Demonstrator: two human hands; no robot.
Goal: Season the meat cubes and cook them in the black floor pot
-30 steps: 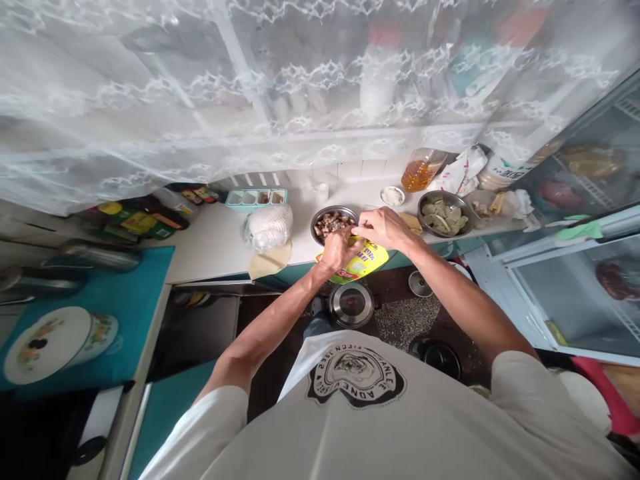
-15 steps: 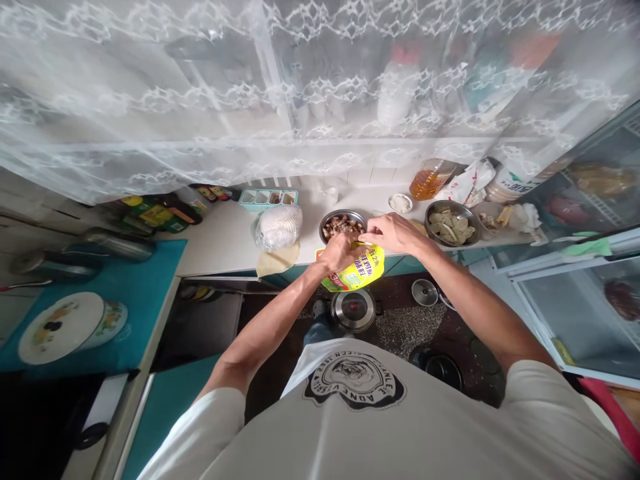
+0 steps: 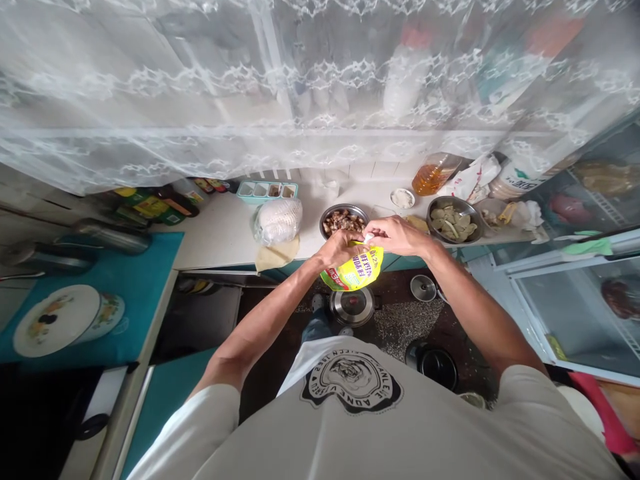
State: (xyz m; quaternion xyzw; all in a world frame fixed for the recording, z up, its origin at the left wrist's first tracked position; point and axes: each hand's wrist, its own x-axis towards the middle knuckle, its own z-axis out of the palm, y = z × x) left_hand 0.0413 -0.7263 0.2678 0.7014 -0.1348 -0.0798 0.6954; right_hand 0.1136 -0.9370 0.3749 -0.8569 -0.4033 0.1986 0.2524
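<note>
both hands meet at the top of a yellow packet [image 3: 356,270]. the left hand [image 3: 339,248] has its fingers curled tight on the packet's upper edge, and the right hand [image 3: 395,235] pinches the same edge from the other side, thumb and fingertips closed together on it. the packet hangs below the hands, just in front of the counter's edge and over the floor.

right behind the hands, on the white counter [image 3: 220,233], stands a steel bowl [image 3: 344,221] of brown pieces. to its left lie a white netted bundle [image 3: 278,221] and a flat pale sheet [image 3: 277,254]; to its right a second steel bowl [image 3: 455,221] of pale green pieces, a small white dish [image 3: 403,197], an oil bottle [image 3: 434,175] and crumpled bags. a seasoning tray [image 3: 267,191] sits at the back, with sauce bottles [image 3: 150,205] further left.

a lace curtain [image 3: 250,87] hangs over the wall above. a blue surface [image 3: 135,293] at the left carries a lidded enamel pot [image 3: 67,320]. on the dark floor below the packet are a steel lid [image 3: 353,306] and a black pot [image 3: 436,364]. glass cabinet doors [image 3: 575,300] stand at the right.
</note>
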